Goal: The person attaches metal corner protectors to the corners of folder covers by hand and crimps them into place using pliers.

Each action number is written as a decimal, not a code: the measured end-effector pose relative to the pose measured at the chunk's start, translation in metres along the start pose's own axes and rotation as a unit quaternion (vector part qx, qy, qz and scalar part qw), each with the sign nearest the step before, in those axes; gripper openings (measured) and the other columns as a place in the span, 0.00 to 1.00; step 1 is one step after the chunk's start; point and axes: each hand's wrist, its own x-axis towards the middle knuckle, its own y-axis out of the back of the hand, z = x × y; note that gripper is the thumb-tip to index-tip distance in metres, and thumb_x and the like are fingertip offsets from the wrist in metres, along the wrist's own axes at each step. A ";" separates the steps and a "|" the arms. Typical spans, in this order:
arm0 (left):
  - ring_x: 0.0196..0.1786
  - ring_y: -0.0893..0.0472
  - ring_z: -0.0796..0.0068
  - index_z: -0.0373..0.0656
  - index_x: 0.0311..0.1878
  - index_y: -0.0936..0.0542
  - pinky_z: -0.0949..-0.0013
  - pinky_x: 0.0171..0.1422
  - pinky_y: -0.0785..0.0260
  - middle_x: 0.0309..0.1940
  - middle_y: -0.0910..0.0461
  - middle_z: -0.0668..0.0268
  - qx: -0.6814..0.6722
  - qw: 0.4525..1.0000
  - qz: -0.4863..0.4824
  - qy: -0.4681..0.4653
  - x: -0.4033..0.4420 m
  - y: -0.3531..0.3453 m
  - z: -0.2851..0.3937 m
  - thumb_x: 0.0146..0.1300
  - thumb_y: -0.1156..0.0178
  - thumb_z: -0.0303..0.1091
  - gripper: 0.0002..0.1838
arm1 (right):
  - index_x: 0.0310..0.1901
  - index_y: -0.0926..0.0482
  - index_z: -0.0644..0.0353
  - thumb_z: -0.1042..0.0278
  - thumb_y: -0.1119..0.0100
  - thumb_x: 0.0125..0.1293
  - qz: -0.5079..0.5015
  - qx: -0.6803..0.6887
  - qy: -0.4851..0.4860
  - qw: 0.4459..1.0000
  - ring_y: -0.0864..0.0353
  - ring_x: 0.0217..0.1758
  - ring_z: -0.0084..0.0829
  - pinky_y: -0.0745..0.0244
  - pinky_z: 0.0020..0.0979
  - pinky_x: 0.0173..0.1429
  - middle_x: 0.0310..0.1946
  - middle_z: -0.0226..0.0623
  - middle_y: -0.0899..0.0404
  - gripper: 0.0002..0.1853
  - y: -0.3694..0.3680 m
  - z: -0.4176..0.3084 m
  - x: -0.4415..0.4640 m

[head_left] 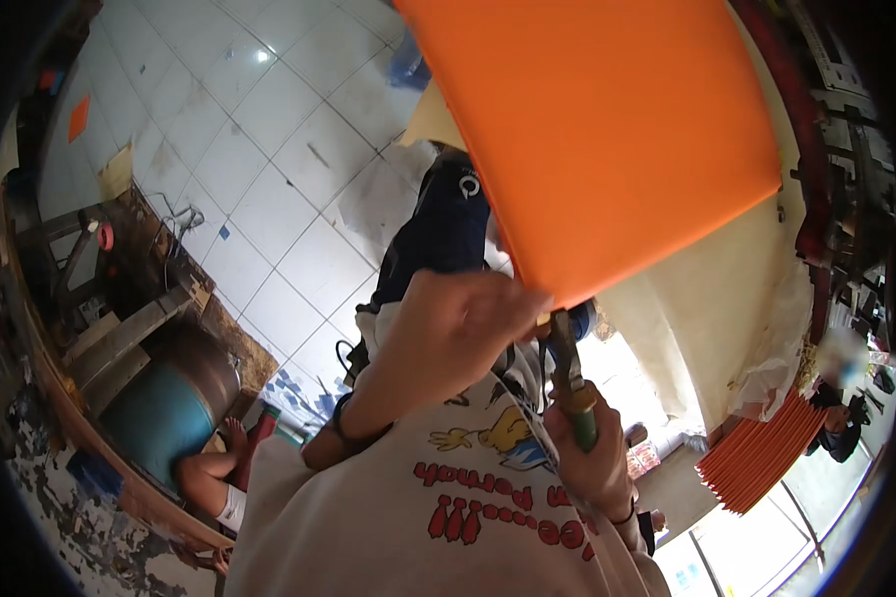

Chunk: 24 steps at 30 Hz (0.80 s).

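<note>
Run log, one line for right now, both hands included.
left hand: at corner of orange panel | right hand: gripping green-handled tool | tool head: close by that corner

- head view, worn up top, facing steeply down past the shirt (368, 527) at six o'clock
- near the left hand (465, 323) at centre and right hand (597, 460) toward five o'clock
- wide, round-edged, reaching tiled floor (261, 194) toward ten o'clock
</note>
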 end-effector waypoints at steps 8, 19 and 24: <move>0.47 0.13 0.57 0.33 0.49 0.17 0.57 0.65 0.27 0.41 0.13 0.54 -0.268 0.909 -0.309 -0.081 0.020 -0.055 -0.035 0.65 0.31 0.41 0.20 | 0.50 0.24 0.64 0.70 0.35 0.63 -0.050 0.043 0.027 0.997 0.12 0.36 0.50 0.20 0.39 0.39 0.31 0.49 0.16 0.16 0.010 -0.010 0.002; 0.21 0.21 0.63 0.38 0.13 0.35 0.60 0.36 0.26 0.14 0.25 0.61 -0.413 0.774 -0.448 -0.173 0.055 -0.075 -0.056 0.74 0.49 0.31 0.28 | 0.47 0.20 0.65 0.66 0.28 0.61 -0.126 0.092 -0.080 0.985 0.14 0.48 0.38 0.20 0.36 0.53 0.42 0.43 0.15 0.17 0.019 -0.007 0.002; 0.21 0.21 0.64 0.37 0.14 0.31 0.60 0.37 0.24 0.14 0.25 0.61 -0.386 0.798 -0.430 -0.172 0.055 -0.075 -0.054 0.74 0.49 0.30 0.27 | 0.41 0.19 0.62 0.64 0.31 0.62 -0.098 0.106 0.011 0.990 0.14 0.32 0.39 0.21 0.36 0.39 0.33 0.41 0.14 0.12 0.022 0.003 0.009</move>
